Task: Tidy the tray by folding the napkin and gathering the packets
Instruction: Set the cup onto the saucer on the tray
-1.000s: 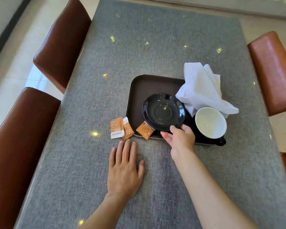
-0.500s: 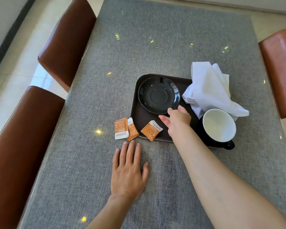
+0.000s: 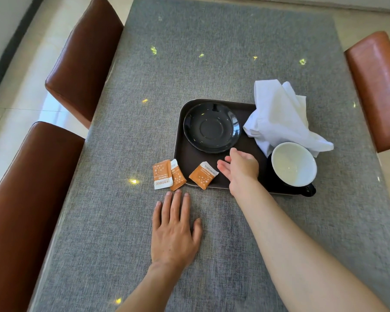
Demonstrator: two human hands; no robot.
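Right hand [image 3: 241, 170] now off the saucer [image 3: 211, 127], open and empty; left hand [image 3: 174, 230] still flat, empty.

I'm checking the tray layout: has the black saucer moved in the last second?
Yes. The black saucer slid from the near edge of the tray to its far left corner, away from the cup.

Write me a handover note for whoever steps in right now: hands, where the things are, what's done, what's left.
Left hand: flat on the grey woven table cover, empty.
Right hand: open over the dark brown tray, holding nothing, beside the black saucer.
Packets: one orange packet overhangs the tray's near rim; two overlapping orange packets lie on the cover just left of the tray.
White cloth napkin: crumpled at the tray's right side, behind the white-lined cup.
Done: nothing visible.
Left: fold napkin, gather three packets.
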